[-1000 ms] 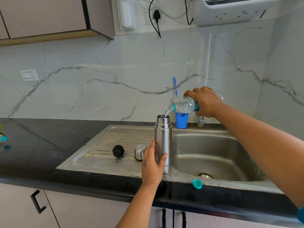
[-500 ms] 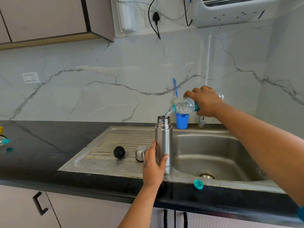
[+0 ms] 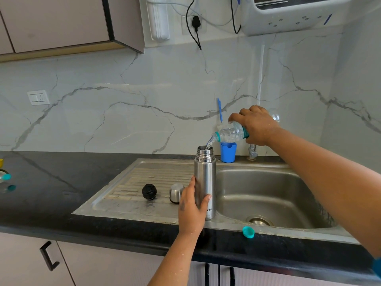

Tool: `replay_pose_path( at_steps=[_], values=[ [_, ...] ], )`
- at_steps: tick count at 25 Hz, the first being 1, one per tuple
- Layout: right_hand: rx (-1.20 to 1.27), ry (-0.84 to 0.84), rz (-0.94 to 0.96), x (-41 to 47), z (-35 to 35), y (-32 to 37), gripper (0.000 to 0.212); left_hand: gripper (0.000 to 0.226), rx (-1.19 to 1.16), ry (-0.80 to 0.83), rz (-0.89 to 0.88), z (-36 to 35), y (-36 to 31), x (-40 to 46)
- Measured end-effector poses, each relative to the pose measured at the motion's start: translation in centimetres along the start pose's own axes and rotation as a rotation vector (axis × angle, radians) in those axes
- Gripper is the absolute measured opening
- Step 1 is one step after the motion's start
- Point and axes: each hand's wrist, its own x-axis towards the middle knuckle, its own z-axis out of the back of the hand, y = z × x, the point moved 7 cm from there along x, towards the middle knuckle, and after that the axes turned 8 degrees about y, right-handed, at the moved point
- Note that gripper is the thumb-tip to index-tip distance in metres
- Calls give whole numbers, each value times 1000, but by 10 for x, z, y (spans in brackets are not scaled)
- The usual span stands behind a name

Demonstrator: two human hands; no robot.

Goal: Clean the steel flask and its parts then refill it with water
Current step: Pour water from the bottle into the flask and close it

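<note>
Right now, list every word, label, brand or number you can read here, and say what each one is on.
"ON": last letters of a brand near the bottom of the steel flask; the left hand hides the rest.
"www.": start of a web address on the wall appliance; the rest is cut off.
Teal label on the plastic bottle: too blurred to read.

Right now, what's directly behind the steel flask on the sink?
Behind the steel flask a blue cup stands at the sink's back edge by the wall. The tilted plastic bottle covers its rim, so whatever the cup holds cannot be seen.
</note>
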Motion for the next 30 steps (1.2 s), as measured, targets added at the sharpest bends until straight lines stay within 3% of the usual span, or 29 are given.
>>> replay_pose_path(
  at_steps=[30],
  values=[
    [-34, -21, 32, 4, 6, 5, 77, 70, -8, -5, -26, -1, 4, 0]
  ],
)
